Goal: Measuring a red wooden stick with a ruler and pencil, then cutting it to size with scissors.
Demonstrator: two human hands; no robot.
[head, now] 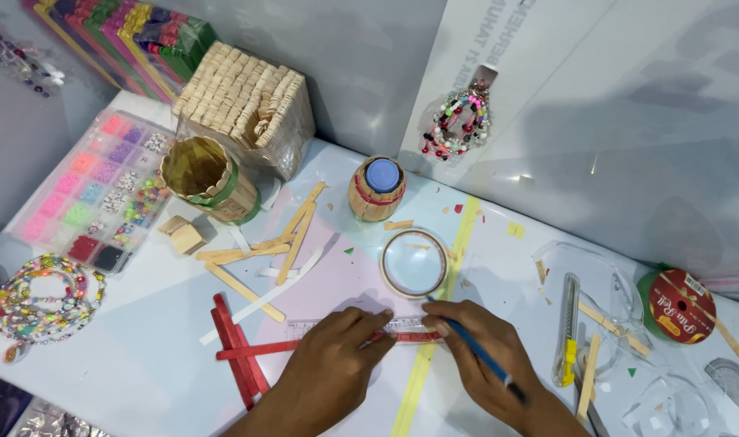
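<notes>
The person's left hand (330,364) lies flat on a clear ruler (361,328), fingers spread and pressing down to keep it from sliding. The ruler sits across a red stick (256,350) on the white tabletop (143,356). The right hand (487,360) has its fingers curled tight around a blue pencil (474,350), with the tip touching the ruler's top edge, near the end of the red stick. I can't see any pencil mark on the stick; the hands hide that part.

A few more red sticks (233,344) lie crossed under it, loose, not stuck to anything. Plain wooden sticks (284,239) are scattered above them. Some things look finished: a round cup made of sticks (207,178) with a green band, and a small stick-covered jar with a blue lid (377,190). So it seems the measuring and marking part is on now, and the red sticks are not cut or glued

A roll of clear tape (414,263) sits just past the ruler, and a yellow cutter knife (567,332) waits to the right
</notes>
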